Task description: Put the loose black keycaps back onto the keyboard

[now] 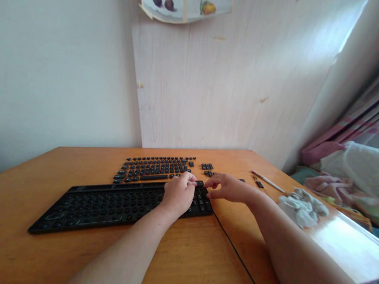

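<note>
Bare forearms [312, 259] stretched over brown wooden tabletop [23, 180] | long black plastic keyboard [104, 205] placed under left hand [179, 192], fingers curled, grip cannot be told | right hand [230, 187] held at keyboard's right end, fingers parted

Black keyboard [111, 206] lying flat on the desk [12, 197], kinda angled, mostly stripped. Loose black keycaps [156, 167] sit in neat rows just behind it.

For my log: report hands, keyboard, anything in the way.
Left hand over keyboard, right hand by its right end; grips unclear. Keyboard on table, loose keycaps in rows beyond. No obstruction seen; cable at right end, crumpled cloth apart.
</note>
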The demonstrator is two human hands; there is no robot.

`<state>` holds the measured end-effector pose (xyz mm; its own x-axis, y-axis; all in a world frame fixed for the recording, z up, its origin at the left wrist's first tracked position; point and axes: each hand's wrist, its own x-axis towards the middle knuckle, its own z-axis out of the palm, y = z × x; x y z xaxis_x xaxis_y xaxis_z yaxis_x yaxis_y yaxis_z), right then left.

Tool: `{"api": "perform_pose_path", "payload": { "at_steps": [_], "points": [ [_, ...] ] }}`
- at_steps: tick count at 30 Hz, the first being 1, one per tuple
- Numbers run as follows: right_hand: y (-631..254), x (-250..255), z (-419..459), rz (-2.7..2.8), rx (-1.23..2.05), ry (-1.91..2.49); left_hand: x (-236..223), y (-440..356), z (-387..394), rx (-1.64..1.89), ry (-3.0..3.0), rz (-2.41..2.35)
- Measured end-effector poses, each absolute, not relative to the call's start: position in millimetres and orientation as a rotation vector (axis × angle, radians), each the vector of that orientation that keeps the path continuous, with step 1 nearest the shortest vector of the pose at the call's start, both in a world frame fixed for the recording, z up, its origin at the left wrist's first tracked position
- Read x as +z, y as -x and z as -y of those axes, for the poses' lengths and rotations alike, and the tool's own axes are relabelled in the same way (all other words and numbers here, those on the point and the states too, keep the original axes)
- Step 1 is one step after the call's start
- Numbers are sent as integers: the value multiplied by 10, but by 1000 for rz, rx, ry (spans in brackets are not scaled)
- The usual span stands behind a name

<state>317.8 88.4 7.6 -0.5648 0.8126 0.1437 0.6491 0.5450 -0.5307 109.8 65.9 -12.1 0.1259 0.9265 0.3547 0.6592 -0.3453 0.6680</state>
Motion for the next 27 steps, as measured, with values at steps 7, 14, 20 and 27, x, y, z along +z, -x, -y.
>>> {"api": "perform_pose_path", "payload": {
  "at_steps": [7, 14, 20, 27],
  "points": [
    [-3169, 41, -908, 2413, 636, 1241, -120, -1139, -618, 1019, -2118, -1533],
    [-3127, 67, -876, 2420, 677, 1254, -96, -1156, -582, 975, -2153, -1528],
    [-3116, 97, -853, 2443, 662, 1281, -122, -1159, -591, 949, -2172, -1533],
    [-3118, 72, -849, 2401, 656, 1297, -122, -1166, -580, 922, -2213, -1518]
  ]
}}
